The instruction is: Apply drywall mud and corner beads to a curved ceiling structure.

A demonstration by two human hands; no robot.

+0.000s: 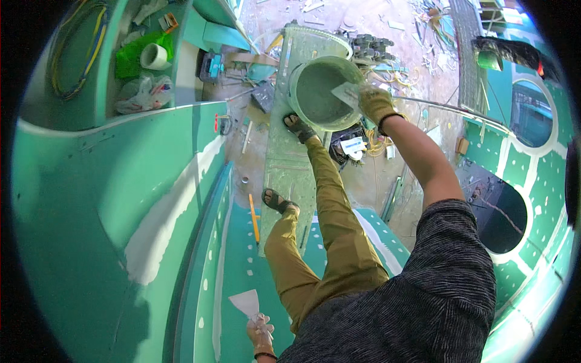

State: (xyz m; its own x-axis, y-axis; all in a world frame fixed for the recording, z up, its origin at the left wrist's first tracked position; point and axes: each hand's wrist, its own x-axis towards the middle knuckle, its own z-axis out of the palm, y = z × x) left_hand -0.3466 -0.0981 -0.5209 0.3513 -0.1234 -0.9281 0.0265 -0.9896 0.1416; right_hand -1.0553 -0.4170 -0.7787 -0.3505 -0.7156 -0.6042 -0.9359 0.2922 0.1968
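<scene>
My gloved right hand (376, 104) reaches out over a round bucket (331, 125) of grey paste (316, 91). It is closed around a putty knife (345, 95), whose pale blade lies over the paste near the bucket's right side. Whether the blade touches the paste I cannot tell. Low in the view, my gloved left hand (260, 334) grips a second putty knife (246, 302) with a wide, light blade that points up and away. The bucket stands on a narrow metal plank (284, 157), close to my sandalled foot (299, 127).
At left rises a green board wall (121, 181) with a white filler strip (172, 212). A shelf holds a white roll (155, 57) and a plastic bag (144, 94). A yellow tool (254, 219) lies by the plank. Scraps litter the floor (399, 36); round openings (532, 114) pierce the right wall.
</scene>
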